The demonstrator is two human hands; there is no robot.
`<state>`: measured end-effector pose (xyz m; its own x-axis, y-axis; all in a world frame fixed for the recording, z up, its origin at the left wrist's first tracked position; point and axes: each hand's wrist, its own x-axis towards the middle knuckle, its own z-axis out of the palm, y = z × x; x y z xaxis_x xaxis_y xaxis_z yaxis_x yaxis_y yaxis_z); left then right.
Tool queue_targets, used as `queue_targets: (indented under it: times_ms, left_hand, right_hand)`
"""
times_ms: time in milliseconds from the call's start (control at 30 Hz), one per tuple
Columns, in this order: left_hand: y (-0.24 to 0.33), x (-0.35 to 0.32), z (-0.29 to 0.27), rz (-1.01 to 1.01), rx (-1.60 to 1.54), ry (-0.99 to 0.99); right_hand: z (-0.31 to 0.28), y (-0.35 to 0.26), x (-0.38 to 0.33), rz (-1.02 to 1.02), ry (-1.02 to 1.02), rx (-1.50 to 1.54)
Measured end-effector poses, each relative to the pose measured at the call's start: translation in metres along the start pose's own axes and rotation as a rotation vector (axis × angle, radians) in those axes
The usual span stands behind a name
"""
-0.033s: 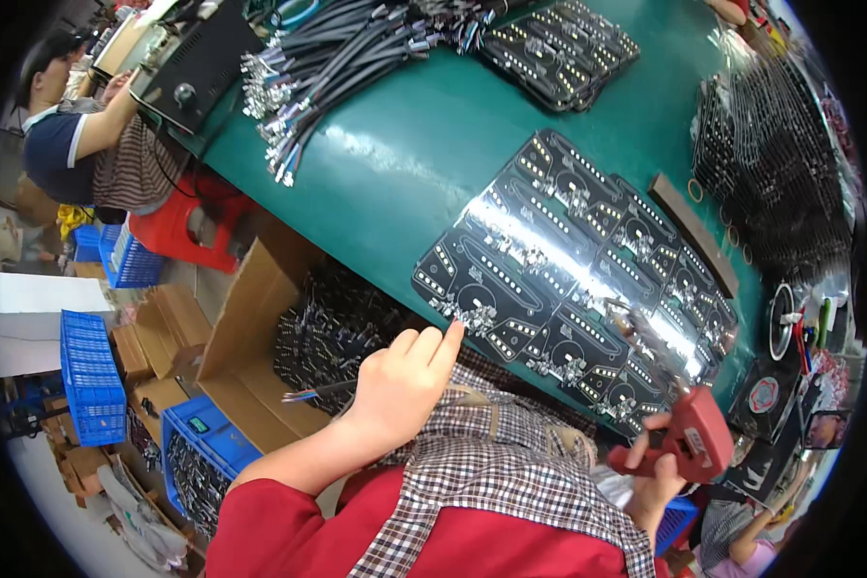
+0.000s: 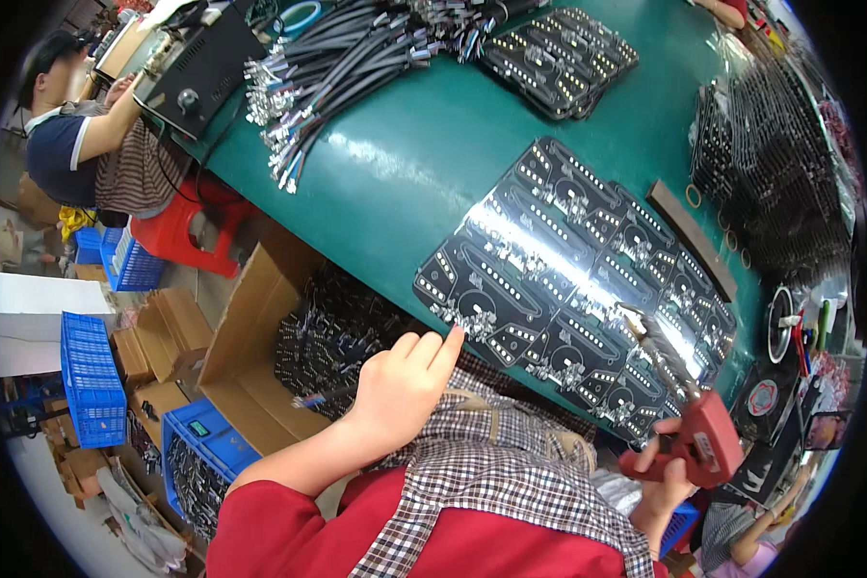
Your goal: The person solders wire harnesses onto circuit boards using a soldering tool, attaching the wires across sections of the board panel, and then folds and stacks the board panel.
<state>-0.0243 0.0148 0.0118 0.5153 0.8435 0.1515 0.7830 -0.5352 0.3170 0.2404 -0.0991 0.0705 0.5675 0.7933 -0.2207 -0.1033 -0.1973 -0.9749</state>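
Observation:
My left hand is closed at the near edge of the table, its index finger reaching to the white connectors on a black circuit board panel. A dark cable with coloured wire ends sticks out behind this hand and appears to be held in it; the rest is hidden by the fingers. In my right hand is a red glue gun, gripped by its handle. Its long wrapped nozzle points over the panels, the tip near a cluster of connectors. Several panels with small light dots lie side by side, glare across them.
On the green table lie a bundle of black cables and stacked panels. A dark bar borders the panels. An open cardboard box stands below the table edge. A co-worker sits at left beside a black device.
The glue gun has shifted slightly to the right with my right hand. The cable end behind my left hand has moved a little. My left hand stays at the panel's edge.

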Motion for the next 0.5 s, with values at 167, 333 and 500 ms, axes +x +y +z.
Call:
queue_targets:
  times_ms: [167, 333, 500]
  left_hand:
    - [-0.017, 0.034, -0.044, -0.027, -0.159, -0.161]
    - [-0.116, 0.172, -0.045, 0.013, 0.091, 0.528]
    - [-0.173, 0.228, -0.010, -0.182, 0.254, 0.341]
  right_hand:
    - [-0.057, -0.018, 0.040, -0.350, -0.097, -0.215]
    - [-0.044, -0.092, 0.091, -0.505, -0.267, -0.364]
    - [-0.009, -0.076, 0.101, -0.378, -0.250, -0.074]
